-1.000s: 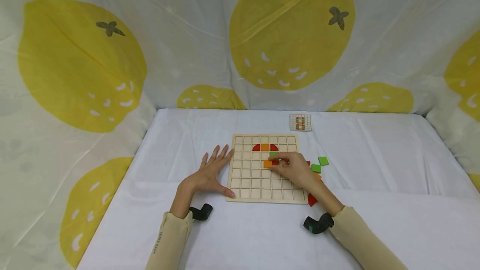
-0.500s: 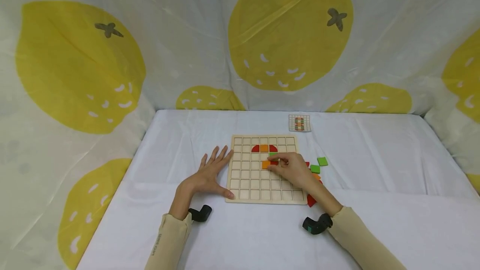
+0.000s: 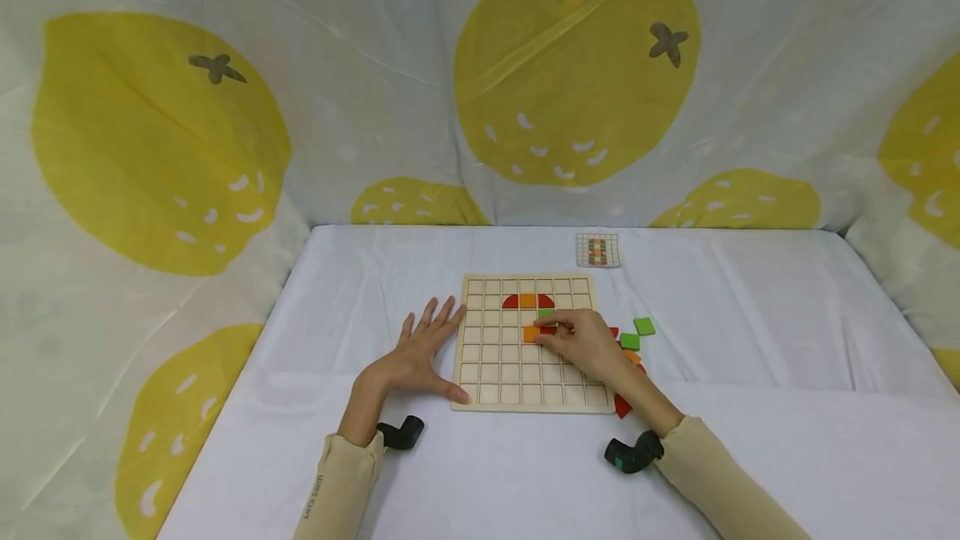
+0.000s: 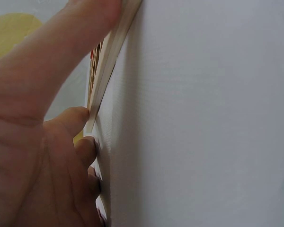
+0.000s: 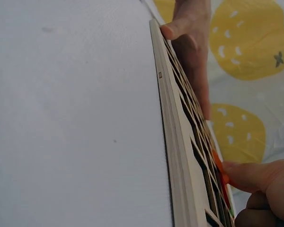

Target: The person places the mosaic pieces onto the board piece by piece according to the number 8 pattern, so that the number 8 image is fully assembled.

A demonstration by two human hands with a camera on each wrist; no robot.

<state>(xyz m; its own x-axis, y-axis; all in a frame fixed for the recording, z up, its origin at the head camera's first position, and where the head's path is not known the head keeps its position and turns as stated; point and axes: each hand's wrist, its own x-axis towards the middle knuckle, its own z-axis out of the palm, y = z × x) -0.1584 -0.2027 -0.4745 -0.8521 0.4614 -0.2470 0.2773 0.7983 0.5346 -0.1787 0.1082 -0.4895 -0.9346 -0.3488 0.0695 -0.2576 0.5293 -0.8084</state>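
Note:
A square wooden grid board [image 3: 490,373] lies on the table. My left hand [image 3: 408,357] is spread at its left side, thumb and fingertips touching the edge. In the left wrist view the thumb [image 4: 61,52] reaches over the board's rim. My right hand [image 3: 588,342] bends over the board's middle and pinches an orange square tile [image 3: 531,334] between thumb and index finger. Beside that tile lies a red piece [image 3: 548,330], partly hidden by the fingers. Higher up, a row holds an orange tile [image 3: 527,301] between two red curved pieces [image 3: 511,302]. A green tile [image 3: 546,313] peeks out above the index finger.
Right of the board lie loose pieces, including green squares [image 3: 644,327] and a red one [image 3: 622,406], partly under the right forearm. A small pattern card [image 3: 597,250] rests behind the board. Lemon-printed cloth [image 3: 577,65] hangs at the back.
The orange tile under my right fingers has shifted very slightly left on the board. Both hands otherwise hold their places; the head view has tilted up a little.

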